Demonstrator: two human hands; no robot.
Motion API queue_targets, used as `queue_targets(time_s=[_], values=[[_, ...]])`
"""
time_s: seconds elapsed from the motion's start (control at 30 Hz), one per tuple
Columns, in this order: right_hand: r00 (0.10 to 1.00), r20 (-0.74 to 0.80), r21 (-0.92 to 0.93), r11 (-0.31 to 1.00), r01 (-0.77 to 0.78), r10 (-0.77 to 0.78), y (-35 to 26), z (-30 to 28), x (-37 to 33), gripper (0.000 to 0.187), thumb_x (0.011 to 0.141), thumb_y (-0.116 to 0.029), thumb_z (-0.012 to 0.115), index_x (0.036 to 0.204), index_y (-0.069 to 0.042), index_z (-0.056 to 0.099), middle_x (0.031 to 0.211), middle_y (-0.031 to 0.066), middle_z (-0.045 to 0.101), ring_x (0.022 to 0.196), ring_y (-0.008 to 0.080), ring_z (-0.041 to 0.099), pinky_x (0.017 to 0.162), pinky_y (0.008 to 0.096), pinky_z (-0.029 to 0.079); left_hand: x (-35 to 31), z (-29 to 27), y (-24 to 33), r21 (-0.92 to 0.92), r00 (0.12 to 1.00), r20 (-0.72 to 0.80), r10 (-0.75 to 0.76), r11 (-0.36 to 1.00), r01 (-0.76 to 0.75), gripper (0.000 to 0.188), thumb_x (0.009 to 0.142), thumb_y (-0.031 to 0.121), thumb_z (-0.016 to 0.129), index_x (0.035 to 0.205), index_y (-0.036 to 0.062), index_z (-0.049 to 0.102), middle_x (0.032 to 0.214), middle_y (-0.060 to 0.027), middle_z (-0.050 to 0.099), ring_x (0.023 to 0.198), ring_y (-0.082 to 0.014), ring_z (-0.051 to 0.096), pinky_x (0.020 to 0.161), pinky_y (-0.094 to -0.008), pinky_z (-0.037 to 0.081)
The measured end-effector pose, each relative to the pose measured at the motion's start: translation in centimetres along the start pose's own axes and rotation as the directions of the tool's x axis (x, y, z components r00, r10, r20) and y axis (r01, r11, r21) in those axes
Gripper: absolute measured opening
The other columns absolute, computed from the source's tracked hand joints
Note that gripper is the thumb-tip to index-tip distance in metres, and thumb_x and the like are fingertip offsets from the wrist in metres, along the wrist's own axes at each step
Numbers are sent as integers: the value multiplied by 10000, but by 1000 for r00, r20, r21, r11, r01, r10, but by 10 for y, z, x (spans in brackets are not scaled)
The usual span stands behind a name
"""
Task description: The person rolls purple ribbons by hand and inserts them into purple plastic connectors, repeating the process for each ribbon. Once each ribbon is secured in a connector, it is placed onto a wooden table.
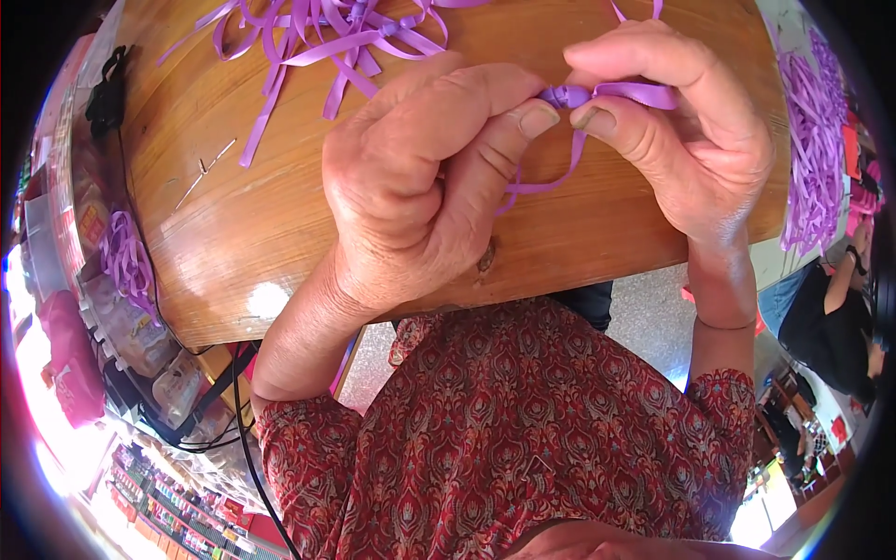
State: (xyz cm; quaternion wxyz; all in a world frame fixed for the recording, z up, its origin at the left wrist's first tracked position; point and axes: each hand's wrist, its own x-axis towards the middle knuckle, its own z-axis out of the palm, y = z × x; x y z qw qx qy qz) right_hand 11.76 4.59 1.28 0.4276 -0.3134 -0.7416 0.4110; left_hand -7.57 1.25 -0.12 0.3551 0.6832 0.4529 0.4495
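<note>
A purple ribbon with a small tight knot point(566, 97) is held above the wooden table, between my two hands. My left hand point(411, 177) pinches the knot's left end between thumb and bent forefinger, its other fingers curled in. My right hand point(695, 126) is curled at the knot's right side, its thumb tip close against the ribbon. The ribbon's loop point(639, 93) runs between that thumb and the fingers, while the forefinger is raised apart from the thumb. A loose ribbon tail point(546, 187) hangs in a curve below the knot.
More knotted purple ribbons point(350, 42) lie heaped at the table's far side. A thin metal tool point(205, 173) rests on the wooden table point(233, 224) at left. Purple ribbon bundles point(807, 149) hang at right; another point(129, 261) lies at left, near black cables point(245, 401).
</note>
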Motion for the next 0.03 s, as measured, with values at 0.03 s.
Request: queue_targets(time_s=[0.03], values=[[1000, 1, -4, 1000, 1, -1, -1, -1, 1, 251, 787, 77, 646, 1033, 59, 600, 976, 141, 606, 865, 178, 600, 771, 236, 499, 1, -1, 2, -28, 1000, 10, -15, 1000, 15, 172, 878, -2, 595, 1045, -1, 639, 891, -60, 640, 783, -120, 582, 704, -197, 449]])
